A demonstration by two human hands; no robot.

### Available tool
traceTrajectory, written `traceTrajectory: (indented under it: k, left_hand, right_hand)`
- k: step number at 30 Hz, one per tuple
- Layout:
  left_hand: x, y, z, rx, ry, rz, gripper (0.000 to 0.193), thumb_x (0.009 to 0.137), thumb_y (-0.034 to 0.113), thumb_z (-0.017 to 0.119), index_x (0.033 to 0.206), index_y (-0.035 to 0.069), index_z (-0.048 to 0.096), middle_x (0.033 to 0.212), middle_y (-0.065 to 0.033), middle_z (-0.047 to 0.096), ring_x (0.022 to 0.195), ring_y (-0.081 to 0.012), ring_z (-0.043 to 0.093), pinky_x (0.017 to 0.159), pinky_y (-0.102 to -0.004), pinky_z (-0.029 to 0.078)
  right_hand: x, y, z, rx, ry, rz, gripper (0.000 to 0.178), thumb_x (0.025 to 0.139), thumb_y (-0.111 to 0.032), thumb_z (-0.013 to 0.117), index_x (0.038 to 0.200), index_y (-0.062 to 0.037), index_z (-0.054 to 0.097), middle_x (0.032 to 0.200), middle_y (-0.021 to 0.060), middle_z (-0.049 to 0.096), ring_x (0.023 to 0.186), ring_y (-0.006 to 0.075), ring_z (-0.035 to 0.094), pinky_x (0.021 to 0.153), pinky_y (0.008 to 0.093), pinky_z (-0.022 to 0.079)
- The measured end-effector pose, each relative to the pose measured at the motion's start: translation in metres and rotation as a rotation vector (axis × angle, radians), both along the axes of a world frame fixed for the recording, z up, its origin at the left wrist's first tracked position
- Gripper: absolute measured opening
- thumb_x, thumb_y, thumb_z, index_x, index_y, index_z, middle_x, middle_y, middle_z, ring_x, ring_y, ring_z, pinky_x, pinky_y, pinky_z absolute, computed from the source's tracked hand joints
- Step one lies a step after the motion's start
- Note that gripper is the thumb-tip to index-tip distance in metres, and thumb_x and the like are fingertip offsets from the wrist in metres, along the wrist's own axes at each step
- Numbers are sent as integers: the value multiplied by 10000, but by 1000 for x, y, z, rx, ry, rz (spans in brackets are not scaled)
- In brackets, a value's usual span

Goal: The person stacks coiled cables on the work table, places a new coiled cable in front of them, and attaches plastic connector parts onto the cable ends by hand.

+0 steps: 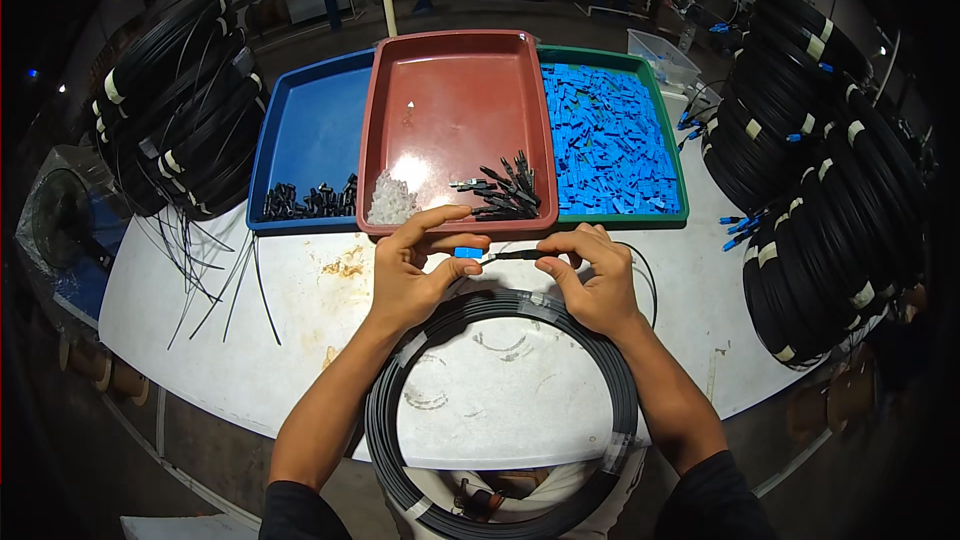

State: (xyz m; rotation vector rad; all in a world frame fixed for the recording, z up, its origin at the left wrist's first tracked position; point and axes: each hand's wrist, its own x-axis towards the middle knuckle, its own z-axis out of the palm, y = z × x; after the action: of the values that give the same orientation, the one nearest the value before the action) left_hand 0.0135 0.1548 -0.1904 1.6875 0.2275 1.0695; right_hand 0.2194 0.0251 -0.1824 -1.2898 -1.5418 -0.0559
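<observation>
My left hand [412, 275] pinches a small blue connector housing [467, 253] between thumb and fingers, its index finger stretched out above. Facing it, my right hand [600, 278] grips the black boot [518, 255] of a cable end with thumb and fingertips. A thin pale tip on that end reaches toward the blue housing; whether it enters the housing is too small to tell. From my right hand the black cable loops down to a large taped cable coil [381, 410], which lies between my forearms and overhangs the table's front edge.
Behind my hands stand a blue tray [310, 130] with black parts, a red tray [455, 100] with clear caps and black boots, and a green tray [685, 202] full of blue housings. Black cable coils are stacked at left [190, 105] and right [830, 230] on the white table [230, 340].
</observation>
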Motion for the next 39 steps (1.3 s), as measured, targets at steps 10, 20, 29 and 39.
traceTrajectory:
  k: [10, 20, 29, 39]
  left_hand:
    - [-2, -4, 3, 149, 124, -36, 638, 807, -74, 801, 1386, -43, 537, 1276, -160, 668, 1126, -296, 706, 910, -334, 610]
    - [0, -9, 18, 298, 172, 29, 690, 763, 51, 875, 1387, -4, 586, 1226, -182, 718, 1135, -246, 709, 973, -351, 557]
    - [-2, -5, 12, 518, 163, 206, 195, 761, 81, 858, 943, 31, 811, 854, -99, 787, 678, -168, 703, 638, -282, 544]
    - [-4, -7, 13, 393, 181, 65, 185, 785, 59, 857, 958, 18, 802, 823, -104, 780, 701, -135, 707, 608, -255, 541]
  right_hand:
    - [-4, 0, 1, 0, -67, 21, 135, 779, -31, 798, 892, -40, 724, 805, 60, 718, 648, 208, 564, 655, 343, 404]
    - [-5, -1, -1, -28, -41, 36, 122, 780, -33, 798, 879, -34, 727, 768, 68, 704, 604, 200, 545, 628, 335, 404]
    - [-5, -2, 1, -35, -30, 54, 125, 770, -12, 798, 878, -25, 736, 746, 83, 699, 602, 205, 550, 614, 340, 420]
    - [-4, -1, -5, -62, 72, 126, 110, 775, 27, 782, 876, 8, 743, 768, 96, 735, 642, 166, 586, 606, 299, 425]
